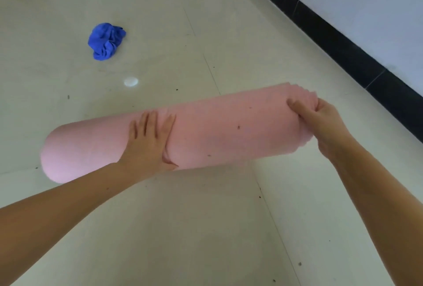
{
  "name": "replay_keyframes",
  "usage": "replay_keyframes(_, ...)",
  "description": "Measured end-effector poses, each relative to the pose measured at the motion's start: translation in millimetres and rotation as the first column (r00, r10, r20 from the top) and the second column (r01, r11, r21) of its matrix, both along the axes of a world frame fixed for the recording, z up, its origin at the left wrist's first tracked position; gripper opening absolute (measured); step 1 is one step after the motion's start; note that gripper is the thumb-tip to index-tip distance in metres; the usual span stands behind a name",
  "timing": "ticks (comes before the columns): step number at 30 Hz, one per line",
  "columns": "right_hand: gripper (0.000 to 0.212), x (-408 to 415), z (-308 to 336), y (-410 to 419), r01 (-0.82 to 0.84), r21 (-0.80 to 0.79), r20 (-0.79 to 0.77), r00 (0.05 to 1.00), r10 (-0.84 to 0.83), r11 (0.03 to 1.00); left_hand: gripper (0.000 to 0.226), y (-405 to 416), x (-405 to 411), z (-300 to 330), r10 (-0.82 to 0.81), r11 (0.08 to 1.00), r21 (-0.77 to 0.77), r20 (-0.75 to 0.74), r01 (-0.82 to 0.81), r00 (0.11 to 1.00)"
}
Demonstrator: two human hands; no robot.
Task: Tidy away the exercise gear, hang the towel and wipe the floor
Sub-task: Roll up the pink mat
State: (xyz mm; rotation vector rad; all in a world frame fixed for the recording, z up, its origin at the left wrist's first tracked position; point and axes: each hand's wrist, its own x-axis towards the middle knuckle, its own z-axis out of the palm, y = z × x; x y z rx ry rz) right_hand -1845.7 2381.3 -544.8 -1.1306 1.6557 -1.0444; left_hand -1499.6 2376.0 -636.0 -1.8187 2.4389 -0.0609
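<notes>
Left hand (pixel 150 141) fingers lie flat on the rolled pink foam mat (pixel 206 134); right hand (pixel 320 121) fingers grip its end. Beyond them, pale tiled floor (pixel 206 228), crumpled blue towel (pixel 105 42), black skirting (pixel 343 52).

A: What colour is the mat (pixel 206 134)?
B: Pale pink all over, plain, with a few small dark specks on it. Its right end shows stepped pink layers.
A: And the cloth (pixel 105 40)?
B: Bright royal blue, one solid colour, no print.
A: The floor (pixel 206 228)?
B: Glossy off-white tiles with thin grey joint lines, dotted with dark specks, and one small white round spot (pixel 131 81).
A: The wall (pixel 366 11)?
B: Plain pale bluish white, with a black skirting (pixel 332 40) along its foot.
</notes>
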Motion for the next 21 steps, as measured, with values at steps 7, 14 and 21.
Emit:
replay_keyframes(7,0.044,81.8,189.9,-18.7,-0.299,-0.111,-0.265,0.928,0.261,0.948,0.120,51.6,-15.6,131.8,0.056,0.970,-0.194,-0.400,-0.144,0.915)
replay_keyframes(14,0.036,140.7,371.5,1.2,-0.699,-0.001,-0.719,0.498,0.485,0.716,0.109,75.2,-58.1,313.5,0.234,0.918,-0.032,-0.761,-0.396,0.604)
replay_keyframes(21,0.020,145.9,411.4,63.8,-0.928,0.200,-0.879,-0.028,0.475,0.315,0.072,161.5,-57.5,410.8,0.654,0.740,0.595,-0.745,-0.314,0.129)
